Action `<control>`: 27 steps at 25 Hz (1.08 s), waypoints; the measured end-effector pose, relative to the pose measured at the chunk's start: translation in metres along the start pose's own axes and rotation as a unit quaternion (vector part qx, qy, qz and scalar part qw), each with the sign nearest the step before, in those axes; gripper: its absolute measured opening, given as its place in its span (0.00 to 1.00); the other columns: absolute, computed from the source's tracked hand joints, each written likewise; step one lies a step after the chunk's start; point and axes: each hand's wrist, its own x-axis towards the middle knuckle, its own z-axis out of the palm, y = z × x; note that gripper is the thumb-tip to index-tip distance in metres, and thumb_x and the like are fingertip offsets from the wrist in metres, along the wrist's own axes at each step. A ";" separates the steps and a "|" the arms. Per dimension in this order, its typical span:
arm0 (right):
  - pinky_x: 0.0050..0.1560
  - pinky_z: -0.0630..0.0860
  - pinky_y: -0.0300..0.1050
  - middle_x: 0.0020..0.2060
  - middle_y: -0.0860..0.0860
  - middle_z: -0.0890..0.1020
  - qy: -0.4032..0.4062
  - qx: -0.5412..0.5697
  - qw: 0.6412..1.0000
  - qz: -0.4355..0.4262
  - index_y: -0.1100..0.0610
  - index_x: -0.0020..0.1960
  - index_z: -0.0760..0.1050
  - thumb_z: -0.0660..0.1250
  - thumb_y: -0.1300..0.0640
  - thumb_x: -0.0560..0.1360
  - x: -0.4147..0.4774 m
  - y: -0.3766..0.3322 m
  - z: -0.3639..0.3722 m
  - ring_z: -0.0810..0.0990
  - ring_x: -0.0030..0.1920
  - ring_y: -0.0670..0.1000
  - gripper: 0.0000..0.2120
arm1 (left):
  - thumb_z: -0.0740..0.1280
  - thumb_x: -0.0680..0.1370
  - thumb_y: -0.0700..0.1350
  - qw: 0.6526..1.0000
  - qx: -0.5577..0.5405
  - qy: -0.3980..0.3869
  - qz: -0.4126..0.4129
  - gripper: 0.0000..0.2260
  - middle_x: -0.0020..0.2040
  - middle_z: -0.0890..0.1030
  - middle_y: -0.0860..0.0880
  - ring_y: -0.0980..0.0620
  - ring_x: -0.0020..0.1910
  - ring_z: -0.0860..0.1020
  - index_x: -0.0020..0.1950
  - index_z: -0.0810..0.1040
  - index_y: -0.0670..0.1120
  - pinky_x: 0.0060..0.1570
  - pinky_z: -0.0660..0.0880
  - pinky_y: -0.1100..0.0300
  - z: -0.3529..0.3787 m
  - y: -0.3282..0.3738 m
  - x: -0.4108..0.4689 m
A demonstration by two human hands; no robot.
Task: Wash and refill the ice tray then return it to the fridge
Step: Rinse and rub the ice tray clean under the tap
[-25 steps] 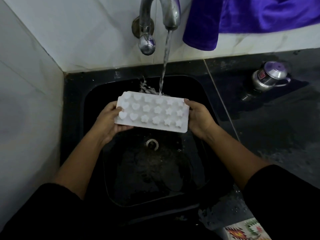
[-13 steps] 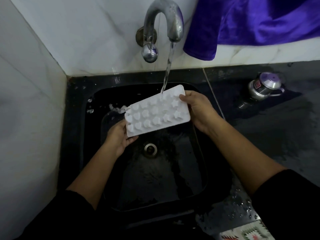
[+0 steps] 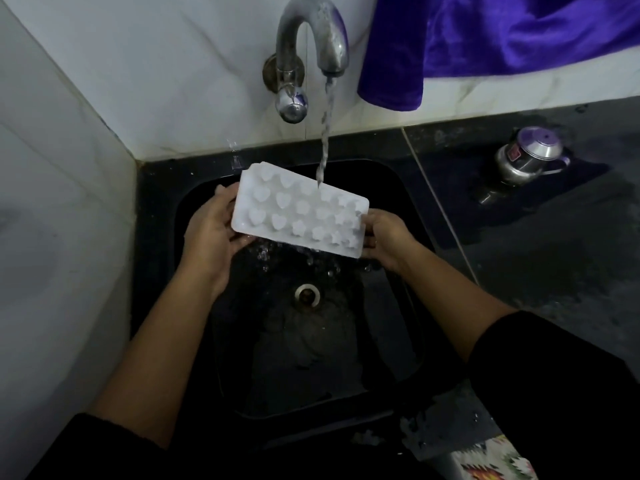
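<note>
A white ice tray (image 3: 298,211) with heart and star shaped cells is held over the black sink (image 3: 408,244), its left end raised and its right end lower. My left hand (image 3: 211,230) grips its left short edge and my right hand (image 3: 384,237) grips its right short edge. Water runs from the metal tap (image 3: 311,39) and the stream (image 3: 325,133) strikes the tray's far edge near the middle. Drops fall from under the tray toward the drain (image 3: 306,294).
White marble walls stand at the left and behind the tap. A purple cloth (image 3: 485,39) hangs at the upper right. A small steel kettle (image 3: 530,157) sits on the wet dark counter (image 3: 554,258) to the right. A patterned cloth (image 3: 495,462) lies at the bottom right.
The tray has tipped the other way: its left end rose and its right end dropped. Both hands kept their hold and water now spills beneath it.
</note>
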 end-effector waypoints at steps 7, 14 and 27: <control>0.54 0.85 0.58 0.50 0.57 0.88 -0.071 -0.039 0.993 -0.088 0.58 0.58 0.82 0.57 0.61 0.83 -0.023 -0.036 0.012 0.87 0.50 0.59 0.14 | 0.52 0.88 0.60 0.993 -0.052 0.105 -0.016 0.20 0.60 0.86 0.54 0.52 0.61 0.84 0.68 0.80 0.55 0.58 0.80 0.51 -0.035 -0.027 -0.002; 0.49 0.84 0.52 0.54 0.59 0.87 -0.090 -0.017 0.982 -0.163 0.58 0.61 0.83 0.59 0.60 0.83 -0.050 -0.072 -0.027 0.86 0.50 0.57 0.15 | 0.51 0.86 0.64 0.988 -0.052 0.026 -0.146 0.25 0.62 0.84 0.49 0.49 0.61 0.83 0.68 0.78 0.50 0.62 0.78 0.48 -0.003 -0.078 0.008; 0.42 0.84 0.52 0.52 0.62 0.85 0.038 -0.064 0.988 -0.134 0.60 0.66 0.74 0.59 0.70 0.79 -0.015 -0.007 -0.041 0.87 0.48 0.60 0.18 | 0.63 0.85 0.45 1.000 -0.003 0.022 -0.008 0.14 0.58 0.87 0.50 0.51 0.56 0.85 0.69 0.80 0.52 0.52 0.82 0.54 0.006 -0.032 0.020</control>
